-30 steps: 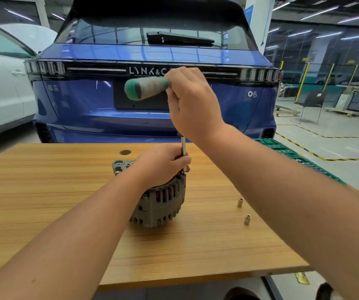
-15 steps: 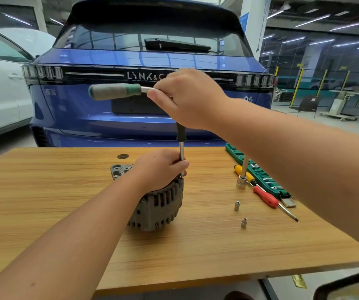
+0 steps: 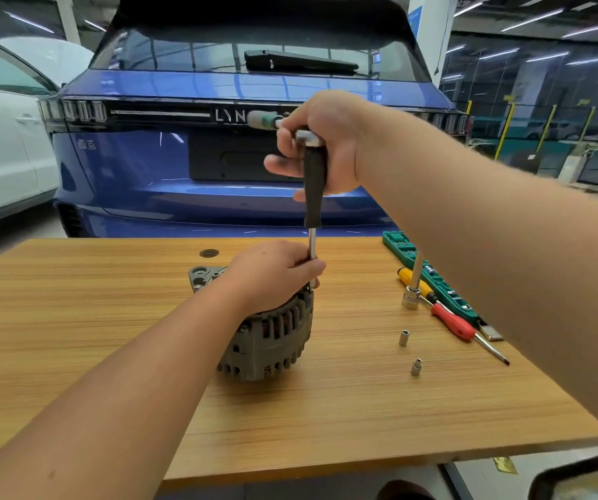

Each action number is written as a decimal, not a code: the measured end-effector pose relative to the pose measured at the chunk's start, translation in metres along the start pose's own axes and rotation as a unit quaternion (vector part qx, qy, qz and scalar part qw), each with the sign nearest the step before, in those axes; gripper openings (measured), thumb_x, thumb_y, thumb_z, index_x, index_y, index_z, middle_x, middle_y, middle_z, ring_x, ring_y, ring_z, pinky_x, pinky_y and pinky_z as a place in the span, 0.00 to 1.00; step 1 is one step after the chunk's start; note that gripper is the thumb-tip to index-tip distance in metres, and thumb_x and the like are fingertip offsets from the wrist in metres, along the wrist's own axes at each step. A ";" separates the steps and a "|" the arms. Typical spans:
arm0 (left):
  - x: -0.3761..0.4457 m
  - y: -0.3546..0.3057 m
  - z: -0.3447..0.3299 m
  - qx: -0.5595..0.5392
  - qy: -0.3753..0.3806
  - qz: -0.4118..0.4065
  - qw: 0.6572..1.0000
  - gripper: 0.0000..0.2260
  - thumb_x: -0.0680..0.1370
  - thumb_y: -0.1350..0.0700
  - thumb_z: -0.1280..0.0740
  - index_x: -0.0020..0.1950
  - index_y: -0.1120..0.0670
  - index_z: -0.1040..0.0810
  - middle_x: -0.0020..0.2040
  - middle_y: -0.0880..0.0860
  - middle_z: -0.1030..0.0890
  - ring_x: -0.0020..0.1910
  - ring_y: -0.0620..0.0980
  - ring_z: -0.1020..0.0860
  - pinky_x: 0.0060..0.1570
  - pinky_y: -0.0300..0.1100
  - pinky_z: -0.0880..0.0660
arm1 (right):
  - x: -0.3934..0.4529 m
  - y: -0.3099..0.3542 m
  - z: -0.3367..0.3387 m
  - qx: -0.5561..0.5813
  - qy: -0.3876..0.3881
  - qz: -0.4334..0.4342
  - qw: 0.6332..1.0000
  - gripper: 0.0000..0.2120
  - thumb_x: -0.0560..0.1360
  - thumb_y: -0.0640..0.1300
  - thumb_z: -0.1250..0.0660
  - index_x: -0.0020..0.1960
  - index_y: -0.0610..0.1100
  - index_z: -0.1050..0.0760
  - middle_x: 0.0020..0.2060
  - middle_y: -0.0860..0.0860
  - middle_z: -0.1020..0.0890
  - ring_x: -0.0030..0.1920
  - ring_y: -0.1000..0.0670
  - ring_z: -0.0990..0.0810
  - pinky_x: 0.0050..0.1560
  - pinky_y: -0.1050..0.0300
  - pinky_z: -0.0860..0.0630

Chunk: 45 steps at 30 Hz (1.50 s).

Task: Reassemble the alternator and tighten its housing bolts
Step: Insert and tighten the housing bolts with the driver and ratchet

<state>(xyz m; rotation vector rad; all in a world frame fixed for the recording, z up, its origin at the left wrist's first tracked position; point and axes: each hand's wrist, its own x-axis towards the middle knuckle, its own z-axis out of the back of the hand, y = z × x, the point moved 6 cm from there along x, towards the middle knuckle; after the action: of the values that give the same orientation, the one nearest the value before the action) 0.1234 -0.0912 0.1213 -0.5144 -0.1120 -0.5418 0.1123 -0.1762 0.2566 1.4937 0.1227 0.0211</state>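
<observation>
Below our right hand (image 3: pixel 321 146), closed round the black-shafted socket driver (image 3: pixel 314 189), our left hand (image 3: pixel 272 276) gripped the grey ribbed metal alternator (image 3: pixel 272 341), pinching the shaft, which we judged might slip off the hidden bolt if tilted.

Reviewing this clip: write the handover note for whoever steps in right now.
Left hand presses down on the alternator and steadies the driver shaft.
Right hand grips the ratchet atop the upright driver, seated at the housing's edge.
Two loose sockets lie on the table, with screwdrivers and socket tray to the right.
Housing closed; tightening underway. Other bolts' state can't be seen.
</observation>
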 end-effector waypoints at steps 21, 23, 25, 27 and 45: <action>-0.003 -0.001 0.002 -0.005 0.003 0.022 1.000 0.11 0.84 0.42 0.40 0.54 0.43 0.19 0.44 0.36 0.18 0.46 0.37 0.21 0.53 0.47 0.22 | -0.043 -0.014 -0.013 -0.415 -0.206 0.618 0.634 0.08 0.78 0.33 0.35 0.54 0.33 0.20 0.48 0.40 0.17 0.49 0.36 0.20 0.50 0.44 0.24; -0.003 -0.003 0.002 0.002 0.002 0.019 1.000 0.12 0.84 0.42 0.41 0.54 0.44 0.19 0.44 0.37 0.18 0.46 0.38 0.21 0.53 0.48 0.22 | -0.038 -0.013 -0.008 -0.453 -0.149 0.569 0.670 0.15 0.82 0.41 0.38 0.63 0.35 0.22 0.54 0.42 0.17 0.55 0.38 0.22 0.58 0.47 0.27; -0.004 -0.004 0.002 0.008 0.002 0.020 1.000 0.12 0.84 0.42 0.41 0.55 0.44 0.19 0.46 0.38 0.17 0.46 0.40 0.21 0.53 0.49 0.21 | -0.037 -0.011 -0.002 -0.490 -0.114 0.539 0.675 0.20 0.84 0.46 0.43 0.71 0.36 0.26 0.61 0.43 0.19 0.61 0.40 0.23 0.63 0.49 0.30; -0.004 -0.005 0.002 0.013 0.003 0.021 1.000 0.13 0.84 0.42 0.41 0.55 0.44 0.19 0.45 0.40 0.18 0.46 0.41 0.21 0.51 0.47 0.21 | -0.039 -0.007 0.000 -0.517 -0.093 0.525 0.670 0.23 0.85 0.48 0.46 0.74 0.38 0.29 0.64 0.44 0.21 0.63 0.41 0.25 0.64 0.49 0.30; -0.007 -0.006 0.001 -0.009 0.013 0.019 1.000 0.12 0.84 0.42 0.41 0.56 0.43 0.20 0.46 0.40 0.16 0.47 0.44 0.18 0.52 0.50 0.19 | -0.006 0.032 -0.014 -0.545 -0.099 0.208 0.806 0.17 0.82 0.53 0.39 0.40 0.44 0.26 0.27 0.52 0.20 0.26 0.53 0.21 0.30 0.62 0.27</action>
<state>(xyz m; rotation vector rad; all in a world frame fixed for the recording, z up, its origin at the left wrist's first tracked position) 0.1142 -0.0916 0.1227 -0.5251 -0.0733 -0.5130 0.1071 -0.1602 0.2882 0.3253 -0.3514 0.2493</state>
